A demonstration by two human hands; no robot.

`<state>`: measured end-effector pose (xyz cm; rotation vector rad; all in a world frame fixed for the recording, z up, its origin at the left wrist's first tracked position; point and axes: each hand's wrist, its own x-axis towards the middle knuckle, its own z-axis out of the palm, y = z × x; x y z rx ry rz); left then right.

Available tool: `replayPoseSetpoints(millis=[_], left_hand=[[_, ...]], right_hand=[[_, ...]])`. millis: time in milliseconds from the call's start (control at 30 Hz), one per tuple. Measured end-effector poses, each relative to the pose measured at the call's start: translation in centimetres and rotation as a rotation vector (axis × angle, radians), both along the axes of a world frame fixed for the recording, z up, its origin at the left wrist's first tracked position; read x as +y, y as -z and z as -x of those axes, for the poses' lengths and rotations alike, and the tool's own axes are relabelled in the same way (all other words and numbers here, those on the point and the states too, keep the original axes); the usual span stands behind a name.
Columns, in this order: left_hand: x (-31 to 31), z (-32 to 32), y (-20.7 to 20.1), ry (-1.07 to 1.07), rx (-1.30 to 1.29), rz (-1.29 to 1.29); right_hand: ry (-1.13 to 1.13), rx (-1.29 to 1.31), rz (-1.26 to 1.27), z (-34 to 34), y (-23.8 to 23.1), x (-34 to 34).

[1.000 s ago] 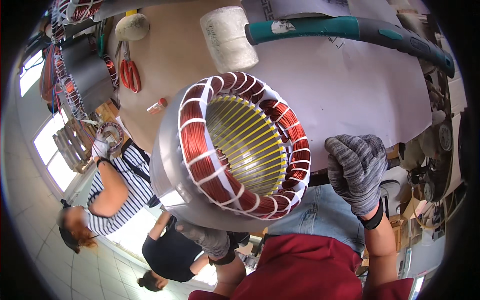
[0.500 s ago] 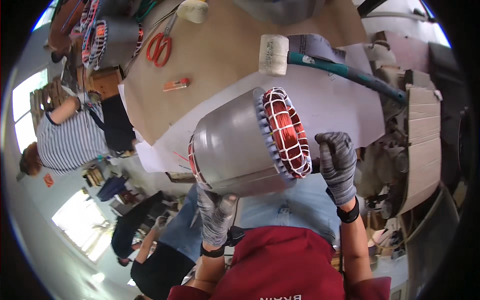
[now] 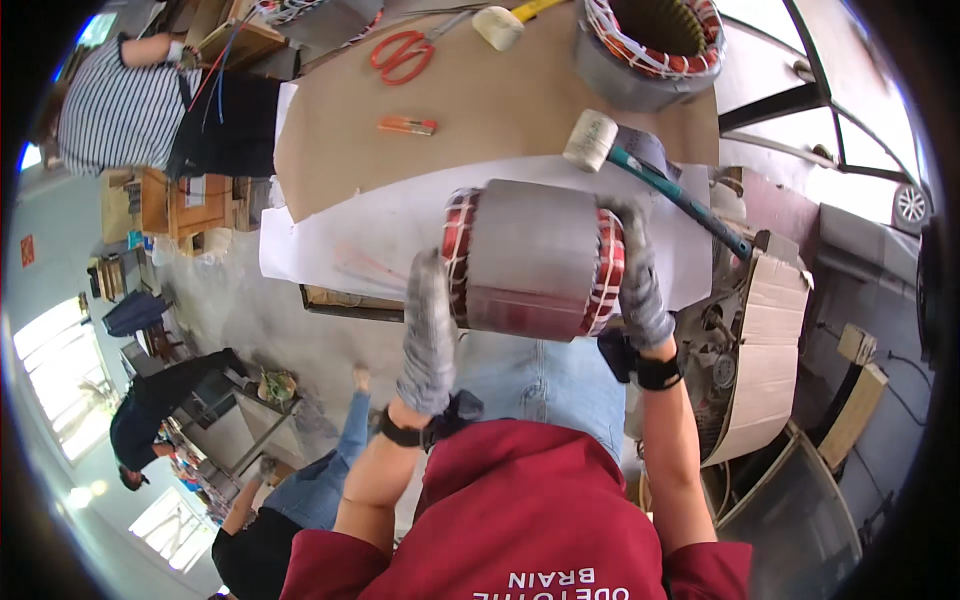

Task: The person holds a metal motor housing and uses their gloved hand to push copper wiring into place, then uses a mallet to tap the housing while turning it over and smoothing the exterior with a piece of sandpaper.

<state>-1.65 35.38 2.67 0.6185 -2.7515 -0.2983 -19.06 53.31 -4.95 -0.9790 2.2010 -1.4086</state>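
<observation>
A grey cylindrical motor stator [image 3: 535, 250] lies sideways between my gloved hands at the near edge of the table. Red copper windings laced with white cord ring both of its ends. My left hand [image 3: 430, 335] presses along the left winding, fingers pointing away from me. Around the right winding curls my right hand [image 3: 645, 285], its fingertips partly hidden and a little blurred. Thin red lead wires trail out to the left of the stator. Whether its underside rests on the table or is lifted, I cannot tell.
Beyond the stator lie a white-headed mallet [image 3: 592, 140] with a teal handle, red-handled scissors [image 3: 403, 58], a small orange packet [image 3: 407, 125] and another mallet [image 3: 498, 28]. A second stator [image 3: 650, 85] stands at the back right. Cardboard [image 3: 765, 350] stands to the right; people work at left.
The stator has turned from slanted to nearly level across my view. My right hand has moved from beside it onto its right winding; my left hand has shifted up against the left end.
</observation>
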Motion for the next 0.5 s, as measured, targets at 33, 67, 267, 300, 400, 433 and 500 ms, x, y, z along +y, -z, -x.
replayPoseSetpoints(millis=[33, 67, 267, 300, 400, 433, 500], left_hand=[[-1.2, 0.4, 0.1, 0.024, 0.032, -0.095], [-2.3, 1.7, -0.6, 0.012, 0.036, -0.094], [-3.8, 2.3, -3.6, -0.208, 0.308, -0.721], [-3.1, 0.5, -3.5, -0.285, 0.316, -0.639], [1.1, -7.4, -1.6, -0.457, -0.028, -0.171], [2.1, -7.2, -2.8, -0.38, 0.068, -0.413], [4.4, -9.0, -2.4, -0.675, -0.142, -0.917]], right_hand=[[0.004, 0.038, 0.048, -1.0, -1.7, 0.0], [0.016, 0.074, 0.091, -2.4, -3.3, 0.1], [0.13, -0.604, 0.289, -11.5, -2.4, 5.4], [-0.045, -0.529, 0.206, -9.6, -5.8, 4.4], [-0.224, -0.885, 0.169, -5.4, -5.7, 4.4], [0.027, -0.88, 0.194, -5.3, -5.6, 2.9], [0.048, -0.466, 0.151, -2.3, -5.4, -1.0]])
